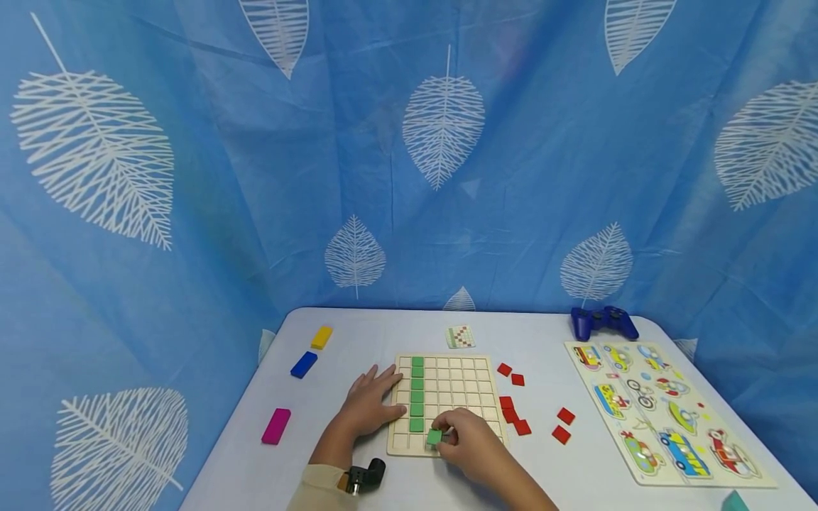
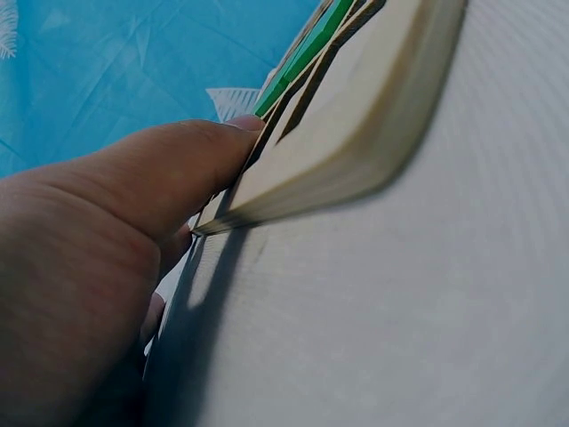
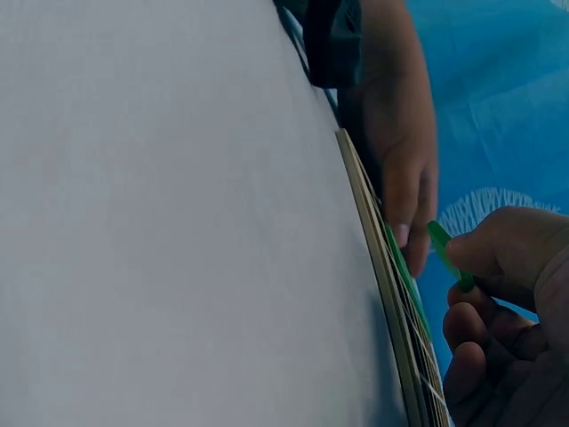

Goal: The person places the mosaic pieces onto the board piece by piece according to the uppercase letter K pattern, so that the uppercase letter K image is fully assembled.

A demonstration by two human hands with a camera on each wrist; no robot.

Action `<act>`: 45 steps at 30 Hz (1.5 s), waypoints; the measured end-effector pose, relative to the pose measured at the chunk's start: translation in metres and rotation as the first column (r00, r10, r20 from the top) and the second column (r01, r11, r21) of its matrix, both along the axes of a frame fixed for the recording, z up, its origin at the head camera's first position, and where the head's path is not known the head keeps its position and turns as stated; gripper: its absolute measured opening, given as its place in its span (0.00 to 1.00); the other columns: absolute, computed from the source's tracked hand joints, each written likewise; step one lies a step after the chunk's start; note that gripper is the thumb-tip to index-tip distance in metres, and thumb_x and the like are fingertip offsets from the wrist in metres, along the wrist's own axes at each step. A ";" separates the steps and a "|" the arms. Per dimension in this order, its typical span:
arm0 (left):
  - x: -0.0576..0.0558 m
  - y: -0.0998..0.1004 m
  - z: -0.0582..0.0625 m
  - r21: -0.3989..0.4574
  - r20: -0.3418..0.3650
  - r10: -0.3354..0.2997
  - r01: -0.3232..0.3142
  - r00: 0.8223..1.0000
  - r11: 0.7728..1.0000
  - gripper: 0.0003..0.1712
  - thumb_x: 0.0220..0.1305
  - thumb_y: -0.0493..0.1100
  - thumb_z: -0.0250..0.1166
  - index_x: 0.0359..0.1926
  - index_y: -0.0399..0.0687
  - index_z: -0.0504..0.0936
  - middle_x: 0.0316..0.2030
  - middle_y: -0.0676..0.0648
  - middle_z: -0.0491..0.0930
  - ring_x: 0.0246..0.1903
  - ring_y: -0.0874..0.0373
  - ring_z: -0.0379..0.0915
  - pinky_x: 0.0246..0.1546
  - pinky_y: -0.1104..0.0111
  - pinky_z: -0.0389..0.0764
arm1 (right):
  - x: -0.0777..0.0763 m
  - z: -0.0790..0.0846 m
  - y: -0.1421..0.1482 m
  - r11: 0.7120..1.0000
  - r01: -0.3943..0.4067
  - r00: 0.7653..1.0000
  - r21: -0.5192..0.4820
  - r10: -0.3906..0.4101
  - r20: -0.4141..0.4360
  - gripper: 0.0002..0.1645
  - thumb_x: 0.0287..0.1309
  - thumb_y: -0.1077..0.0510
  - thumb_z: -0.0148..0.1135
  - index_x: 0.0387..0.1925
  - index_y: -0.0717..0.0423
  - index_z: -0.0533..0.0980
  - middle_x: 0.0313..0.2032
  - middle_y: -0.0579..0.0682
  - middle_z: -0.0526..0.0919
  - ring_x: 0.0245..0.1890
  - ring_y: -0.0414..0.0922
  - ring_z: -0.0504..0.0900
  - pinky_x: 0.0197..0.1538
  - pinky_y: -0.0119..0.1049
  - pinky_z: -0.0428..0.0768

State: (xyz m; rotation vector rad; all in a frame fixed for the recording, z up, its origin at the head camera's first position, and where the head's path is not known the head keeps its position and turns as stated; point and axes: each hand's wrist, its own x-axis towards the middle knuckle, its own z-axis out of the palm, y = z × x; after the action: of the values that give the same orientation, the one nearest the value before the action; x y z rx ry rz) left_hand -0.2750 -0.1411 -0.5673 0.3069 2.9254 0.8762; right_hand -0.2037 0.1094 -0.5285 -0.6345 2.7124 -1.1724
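A wooden grid board (image 1: 454, 397) lies on the table with several green square tiles (image 1: 417, 409) set in one column near its left side. My left hand (image 1: 369, 403) rests on the board's left edge, fingers spread and thumb on the rim; the left wrist view shows the thumb (image 2: 191, 160) against the edge. Between thumb and fingers, my right hand (image 1: 473, 443) pinches a loose green tile (image 1: 434, 436) over the board's near rows. In the right wrist view this green tile (image 3: 451, 258) is tilted and held apart from the board.
Several red tiles (image 1: 507, 409) lie scattered right of the board. A small pattern card (image 1: 460, 336) sits behind it. Yellow (image 1: 322, 337), blue (image 1: 303, 365) and magenta (image 1: 276, 426) blocks are at left. A vehicle puzzle (image 1: 664, 419) and a blue game controller (image 1: 603, 323) occupy the right.
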 end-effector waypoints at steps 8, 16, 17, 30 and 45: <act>-0.001 0.000 0.002 -0.012 -0.007 -0.001 0.001 1.000 1.000 0.43 0.63 0.62 0.73 0.76 0.61 0.71 0.81 0.53 0.60 0.83 0.41 0.43 0.80 0.38 0.46 | -0.002 -0.005 -0.019 0.999 -0.046 0.999 -0.010 0.046 0.016 0.13 0.55 0.62 0.72 0.43 0.49 0.85 0.35 0.40 0.78 0.30 0.33 0.73 0.33 0.28 0.75; -0.001 0.000 0.003 -0.014 -0.014 -0.004 0.004 1.000 1.000 0.42 0.63 0.61 0.73 0.76 0.60 0.72 0.81 0.53 0.60 0.83 0.41 0.43 0.80 0.39 0.46 | -0.005 -0.010 -0.031 0.999 -0.031 0.999 0.036 0.030 0.029 0.12 0.52 0.63 0.70 0.38 0.46 0.85 0.33 0.40 0.77 0.29 0.35 0.72 0.32 0.30 0.72; 0.000 -0.001 0.003 -0.009 -0.018 -0.006 0.005 1.000 1.000 0.42 0.63 0.61 0.73 0.76 0.60 0.72 0.80 0.52 0.61 0.83 0.41 0.44 0.80 0.39 0.46 | -0.005 -0.010 -0.032 0.999 -0.027 0.999 0.041 0.026 0.027 0.12 0.51 0.63 0.70 0.38 0.46 0.85 0.33 0.40 0.77 0.30 0.35 0.72 0.33 0.30 0.72; 0.002 -0.001 0.003 0.006 -0.020 -0.013 0.013 1.000 1.000 0.42 0.62 0.60 0.74 0.75 0.59 0.73 0.80 0.51 0.62 0.82 0.40 0.44 0.80 0.38 0.45 | -0.004 -0.012 -0.033 0.999 -0.015 0.999 0.046 0.014 0.029 0.12 0.51 0.62 0.71 0.36 0.43 0.87 0.32 0.40 0.76 0.30 0.37 0.72 0.34 0.33 0.71; 0.002 0.000 0.001 0.008 -0.013 -0.018 0.018 1.000 1.000 0.42 0.63 0.61 0.73 0.76 0.59 0.72 0.80 0.52 0.61 0.83 0.41 0.43 0.80 0.39 0.45 | -0.006 -0.018 -0.025 0.996 -0.037 0.999 0.079 0.039 -0.024 0.08 0.58 0.57 0.73 0.35 0.38 0.87 0.35 0.33 0.78 0.33 0.32 0.73 0.38 0.33 0.75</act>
State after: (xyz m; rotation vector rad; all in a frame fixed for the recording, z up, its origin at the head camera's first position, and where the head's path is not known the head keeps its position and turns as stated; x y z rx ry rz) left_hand -0.2733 -0.1407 -0.5663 0.3400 2.9270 0.8867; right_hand -0.2093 0.0842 -0.5462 -0.6919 2.7394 -1.0501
